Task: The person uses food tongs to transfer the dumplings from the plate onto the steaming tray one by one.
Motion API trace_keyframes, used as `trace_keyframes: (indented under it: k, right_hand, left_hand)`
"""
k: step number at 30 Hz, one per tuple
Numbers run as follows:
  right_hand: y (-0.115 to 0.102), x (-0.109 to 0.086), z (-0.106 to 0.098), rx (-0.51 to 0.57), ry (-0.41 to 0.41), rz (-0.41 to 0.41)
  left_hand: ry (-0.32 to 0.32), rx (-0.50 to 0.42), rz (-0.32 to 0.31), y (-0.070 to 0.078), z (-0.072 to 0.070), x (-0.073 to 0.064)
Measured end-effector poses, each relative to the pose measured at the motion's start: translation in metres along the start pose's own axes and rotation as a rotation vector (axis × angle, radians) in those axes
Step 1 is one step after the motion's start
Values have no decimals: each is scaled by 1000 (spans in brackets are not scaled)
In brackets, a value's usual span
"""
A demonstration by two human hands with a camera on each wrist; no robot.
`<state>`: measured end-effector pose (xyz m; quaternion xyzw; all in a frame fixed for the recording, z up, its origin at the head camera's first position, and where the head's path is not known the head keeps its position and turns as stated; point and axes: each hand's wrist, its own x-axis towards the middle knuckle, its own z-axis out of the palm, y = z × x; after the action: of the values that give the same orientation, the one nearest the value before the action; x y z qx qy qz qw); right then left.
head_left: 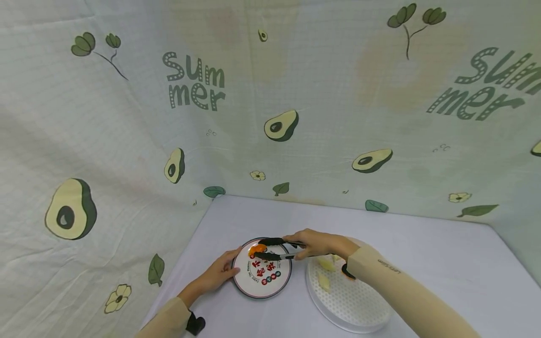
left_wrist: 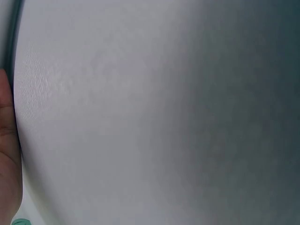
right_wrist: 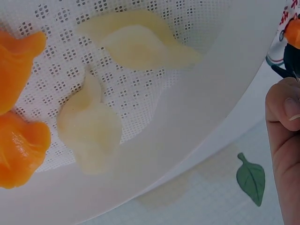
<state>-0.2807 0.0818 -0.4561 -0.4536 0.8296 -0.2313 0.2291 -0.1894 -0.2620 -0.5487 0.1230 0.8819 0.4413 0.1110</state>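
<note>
My right hand (head_left: 313, 241) grips a pair of tongs (head_left: 270, 257) with black tips above the plate. An orange dumpling (head_left: 257, 249) sits between the tong tips, over the plate's upper left part; whether the tips press it cannot be told. At the left rim of the round white plate (head_left: 281, 284), with red printed characters, my left hand (head_left: 217, 270) holds the edge, thumb on the rim. The left wrist view shows only the side of that hand (left_wrist: 7, 164) and a blurred pale surface. In the right wrist view, the right hand (right_wrist: 286, 140) is at the right edge.
Right of the plate stands a round white perforated steamer tray (head_left: 363, 305), partly under my right forearm. It holds pale dumplings (right_wrist: 91, 126) and orange dumplings (right_wrist: 21, 150). A white table (head_left: 431, 263) meets a printed cloth backdrop (head_left: 321, 94) behind and at the left.
</note>
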Motion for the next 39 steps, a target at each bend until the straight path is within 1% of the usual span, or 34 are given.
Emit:
trace_keyframes:
  k: [4,8,13,17,22,24,30,33,39]
  right_hand:
    - [1,2,2,-3,-12,15]
    - [2,2,4,-11,-19,0]
    - [0,1,6,-28,-14,10]
    - [-3,0,7,-11,-8,30]
    - [-6,-3,6,-12,8,18]
    - [-6,-4,5,-9,13,10]
    - [-11,-11,2,2,22,-20]
    - [-14,-16,1,2,22,-17]
    - [-21,-28,-3,26,12,2]
  left_hand:
    - [2,0,8,1,0,0]
    - [7,-4,11,2,1,-1]
    - [10,2,12,1,1,0]
    - [9,4,7,2,1,-1]
    - [13,-3,2,2,1,-2]
    - [14,3,-9,2,2,-1]
    - [7,-2,-26,4,2,0]
    - [9,-4,-30,3,3,0]
    - [19,21,-34,3,3,0]
